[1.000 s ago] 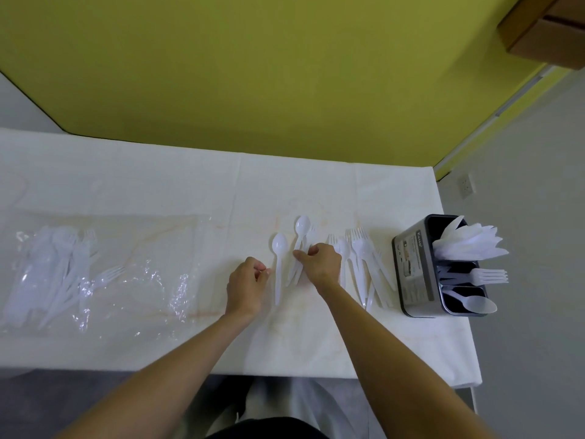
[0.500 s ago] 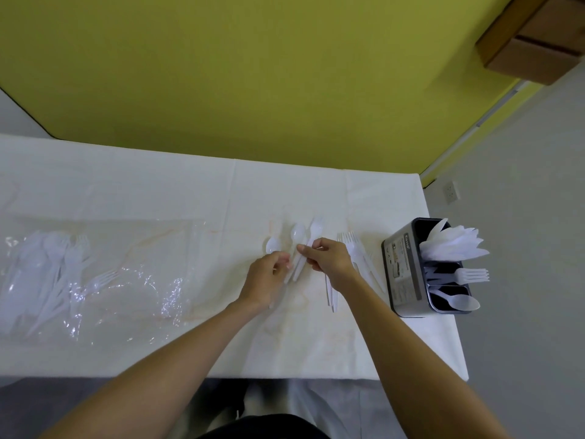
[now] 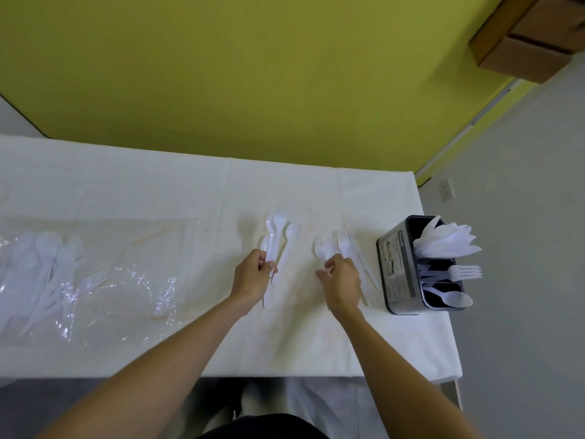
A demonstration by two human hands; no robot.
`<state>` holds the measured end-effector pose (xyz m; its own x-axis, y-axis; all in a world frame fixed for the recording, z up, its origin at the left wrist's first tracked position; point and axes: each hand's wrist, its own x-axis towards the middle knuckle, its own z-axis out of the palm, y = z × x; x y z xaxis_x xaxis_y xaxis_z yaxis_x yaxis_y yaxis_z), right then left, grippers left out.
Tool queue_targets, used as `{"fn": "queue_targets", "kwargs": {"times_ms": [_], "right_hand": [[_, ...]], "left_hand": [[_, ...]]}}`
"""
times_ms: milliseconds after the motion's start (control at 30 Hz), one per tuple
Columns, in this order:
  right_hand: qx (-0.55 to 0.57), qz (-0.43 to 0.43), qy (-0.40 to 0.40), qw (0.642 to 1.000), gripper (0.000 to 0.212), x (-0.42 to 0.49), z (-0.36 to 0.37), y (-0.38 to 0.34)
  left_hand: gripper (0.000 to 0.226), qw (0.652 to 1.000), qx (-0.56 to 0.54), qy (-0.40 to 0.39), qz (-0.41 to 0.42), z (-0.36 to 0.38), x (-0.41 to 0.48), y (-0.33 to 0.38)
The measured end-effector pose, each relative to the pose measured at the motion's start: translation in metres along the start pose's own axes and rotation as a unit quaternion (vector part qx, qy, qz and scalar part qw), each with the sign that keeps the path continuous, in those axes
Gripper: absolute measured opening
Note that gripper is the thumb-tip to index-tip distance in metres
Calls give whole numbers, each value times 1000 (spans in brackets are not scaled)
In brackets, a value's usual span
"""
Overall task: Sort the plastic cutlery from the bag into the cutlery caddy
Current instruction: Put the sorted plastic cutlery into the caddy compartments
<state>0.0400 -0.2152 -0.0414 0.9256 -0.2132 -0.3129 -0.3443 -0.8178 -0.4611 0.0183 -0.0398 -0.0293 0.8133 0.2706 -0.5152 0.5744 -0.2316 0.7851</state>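
While the left hand [image 3: 251, 277] pinches a bundle of spoons [image 3: 278, 239], the right hand [image 3: 343, 282] hovers half-open over the forks [image 3: 343, 245].
Caddy [image 3: 397, 267] stands right, part-filled; bag [image 3: 95, 280] lies left, on the table [image 3: 158, 191].

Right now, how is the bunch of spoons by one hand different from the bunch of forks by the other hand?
The spoons have round bowls; the forks have pointy tines. The left hand has its grip closed around the spoon handles, while the right hand is open over the forks and not clearly holding them. The spoons are farther from the caddy than the forks. Both bunches are white plastic, pointing away from the person on the table.
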Motion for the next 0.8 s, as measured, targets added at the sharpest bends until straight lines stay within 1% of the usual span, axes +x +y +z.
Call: {"fn": "queue_targets", "kwargs": {"times_ms": [100,167,267,333,367,467,500,567,633,667,733,800], "right_hand": [[-14,-32,-18,999,18,-4,7,-2],[-1,-40,-36,999,19,-5,10,-8],[9,-16,-32,999,18,-4,10,-11],[-4,1,-34,999,10,0,8,-12],[-13,4,-42,999,9,2,6,-12],[-9,3,-70,997,28,6,-5,-18],[21,9,-73,997,28,8,-9,-19],[131,28,-84,987,20,8,-18,-24],[258,33,-125,958,12,6,-26,-32],[285,25,-145,947,11,6,-28,-35],[294,7,-166,941,10,4,-30,-41],[302,2,-174,937,9,4,-28,-44]], "left_hand": [[10,1000,-19,0,-12,1,0,-1],[16,999,-45,-13,-1,0,-1,-2],[36,997,-68,-33,17,1,-3,0],[37,997,-70,-39,12,1,-3,1],[35,996,-75,-40,4,1,-3,1],[27,995,-93,-38,-12,1,-4,2],[25,995,-95,-34,-13,2,-4,2],[20,995,-92,-30,-17,2,-6,1],[17,998,-59,-32,-15,3,-5,0],[16,998,-41,-35,-11,3,-5,0],[13,999,-19,-48,-8,4,-6,1],[12,997,-27,-75,-8,7,-5,2]]}}
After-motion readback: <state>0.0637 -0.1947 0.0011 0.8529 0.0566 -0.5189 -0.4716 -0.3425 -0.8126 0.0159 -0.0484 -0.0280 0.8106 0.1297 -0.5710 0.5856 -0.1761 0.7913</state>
